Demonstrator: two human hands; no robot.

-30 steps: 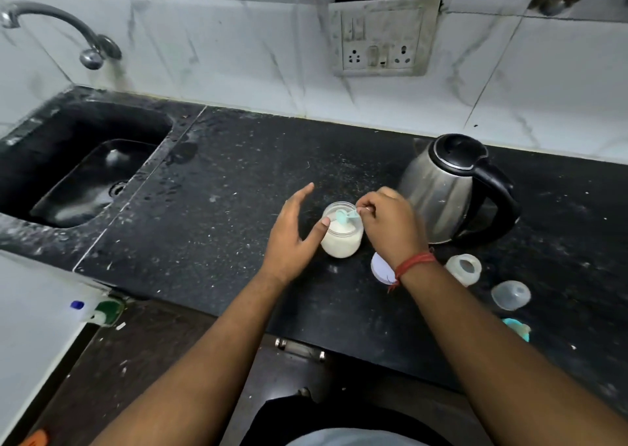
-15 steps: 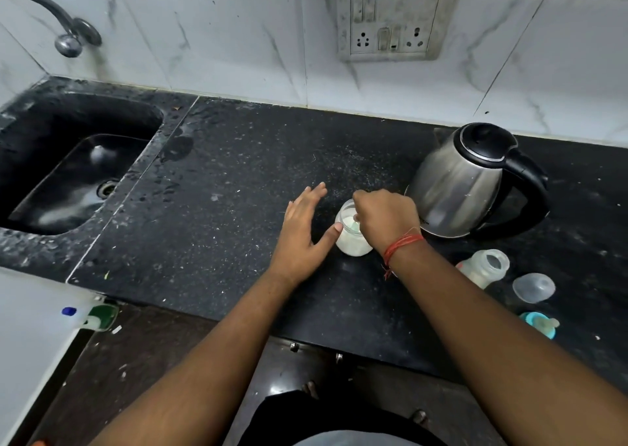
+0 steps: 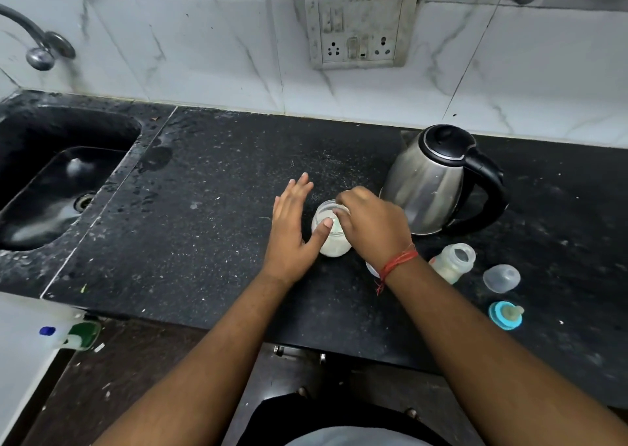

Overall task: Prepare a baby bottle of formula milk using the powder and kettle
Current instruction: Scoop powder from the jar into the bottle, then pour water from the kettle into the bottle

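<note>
Head view: scooping powder. Left hand (image 3: 292,228) lies open, thumb against the jar (image 3: 331,238); right hand (image 3: 372,228) fingers curl inside its mouth, grip unclear. Next, carry powder to the bottle (image 3: 453,263) beside the right wrist.

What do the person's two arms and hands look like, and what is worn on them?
Both forearms are bare, with no sleeves and no gloves. The right hand has a red thread band tied round its wrist, with loose ends hanging. The left hand and its wrist wear nothing visible.
</note>
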